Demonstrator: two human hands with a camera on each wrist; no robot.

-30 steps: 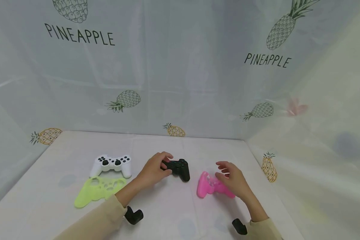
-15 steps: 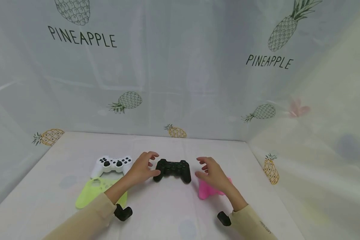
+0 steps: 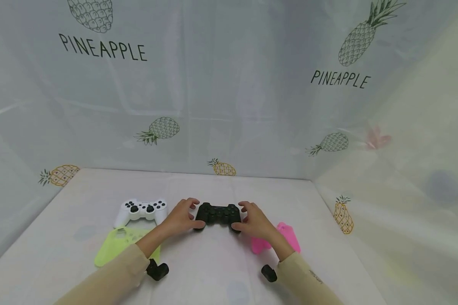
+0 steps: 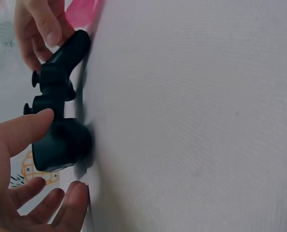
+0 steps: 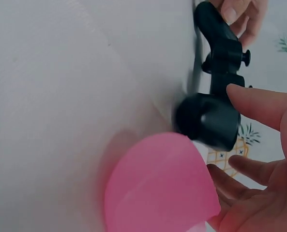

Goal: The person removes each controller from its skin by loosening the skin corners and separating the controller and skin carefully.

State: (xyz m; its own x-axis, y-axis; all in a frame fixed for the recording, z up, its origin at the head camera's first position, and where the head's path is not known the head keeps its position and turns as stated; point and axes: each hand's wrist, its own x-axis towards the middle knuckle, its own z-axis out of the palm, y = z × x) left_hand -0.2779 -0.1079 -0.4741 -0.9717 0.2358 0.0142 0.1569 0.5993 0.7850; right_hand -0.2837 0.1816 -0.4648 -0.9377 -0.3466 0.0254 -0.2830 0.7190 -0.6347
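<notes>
A black game controller (image 3: 218,215) lies on the table between my two hands. My left hand (image 3: 179,218) is at its left handle, thumb over the near side and fingers spread around the end. In the left wrist view, those fingers (image 4: 74,205) stand apart from the controller's end. My right hand (image 3: 255,221) curves around the right handle, thumb in front; the right wrist view shows its fingers (image 5: 252,169) away from the handle. A pink controller cover (image 3: 289,236) lies under my right forearm, partly hidden. Neither hand visibly grips the controller.
At the left lies a white game controller (image 3: 122,216), partly behind my left hand. Before it is a lime-green controller cover (image 3: 112,248), partly hidden by my left forearm. A pineapple-print curtain (image 3: 229,93) rises behind the white-covered table (image 3: 202,275).
My left hand has drawn back left from the black controller, which now sits more level. My right hand has moved left from above the pink cover to the controller's right handle.
</notes>
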